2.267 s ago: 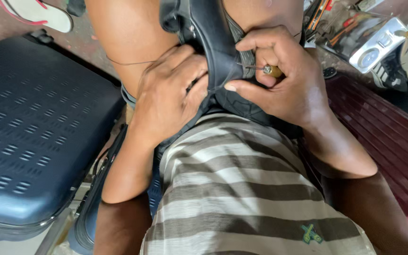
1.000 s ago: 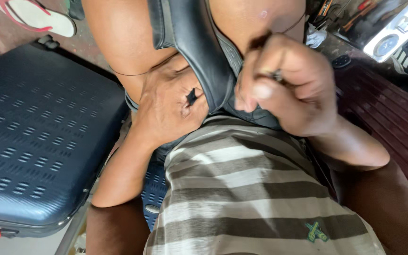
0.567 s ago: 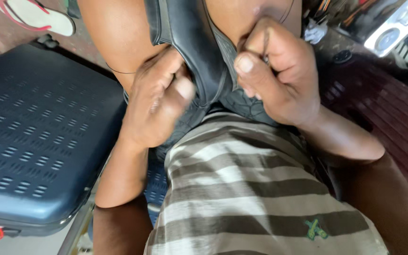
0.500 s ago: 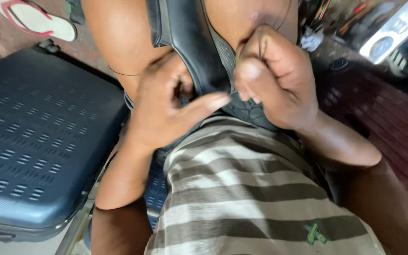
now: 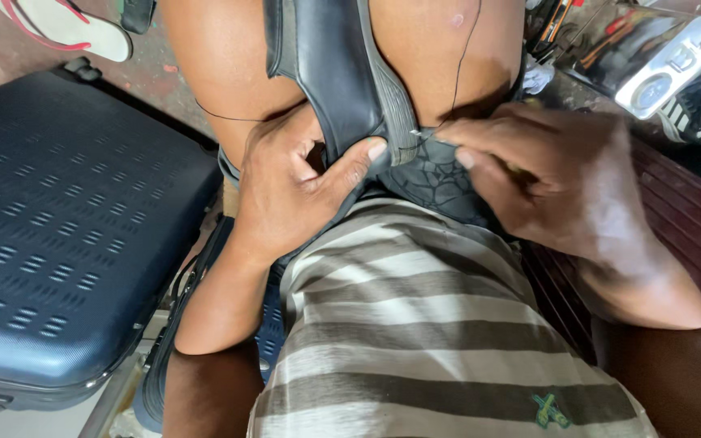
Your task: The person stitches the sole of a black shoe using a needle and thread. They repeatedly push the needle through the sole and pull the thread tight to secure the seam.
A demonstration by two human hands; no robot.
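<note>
A black leather shoe [image 5: 342, 81] with a ribbed grey sole edge rests between my bare knees, just above my striped shirt. My left hand [image 5: 294, 186] grips the shoe from the left, thumb pressed on its sole edge. My right hand [image 5: 553, 186] pinches a thin metal needle [image 5: 420, 135] whose tip sits at the sole's edge. A dark thread [image 5: 462, 57] runs up from the needle across my right knee, and another strand [image 5: 229, 118] crosses my left knee.
A dark blue hard suitcase [image 5: 66, 227] lies at my left. A flip-flop [image 5: 66, 24] lies on the floor at top left. A silver radio-like device [image 5: 667, 61] and tools [image 5: 557, 20] sit at top right beside a dark red slatted surface [image 5: 691, 219].
The shoe has been turned and shifted between my hands. My right hand has gone from a fist pulling thread up to pinching the needle at the sole edge. My left hand regripped.
</note>
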